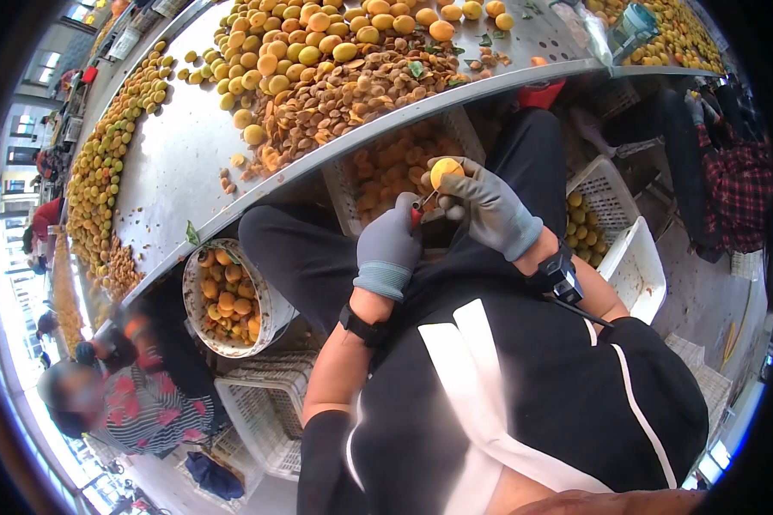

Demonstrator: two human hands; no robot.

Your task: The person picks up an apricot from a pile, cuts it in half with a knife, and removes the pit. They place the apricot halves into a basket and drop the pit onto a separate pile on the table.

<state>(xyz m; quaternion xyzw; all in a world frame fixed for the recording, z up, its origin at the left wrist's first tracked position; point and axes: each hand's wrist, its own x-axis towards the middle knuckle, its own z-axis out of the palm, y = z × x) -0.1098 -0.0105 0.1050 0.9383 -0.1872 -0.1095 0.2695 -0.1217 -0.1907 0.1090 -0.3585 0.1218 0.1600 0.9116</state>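
My left hand (390,245), in a grey glove with a dark band on the wrist, is closed around a small red-handled tool (416,215). A thin metal shaft runs from its handle toward my right hand (493,209). That hand, also gloved in grey, grips a yellow-orange apricot (446,174) between thumb and fingers, and the tool's tip lies close under the fruit. Both hands are over my lap. Beneath and beyond them stands a crate (343,199) holding orange apricot pieces, partly hidden under the table edge.
A metal table (176,159) bears whole apricots (296,43) and a heap of brown pits (352,90). At my left stands a white bucket (195,313) of apricots beside a plastic crate (262,421). Another crate (614,184) with green-yellow fruit is at my right. People sit on both sides.
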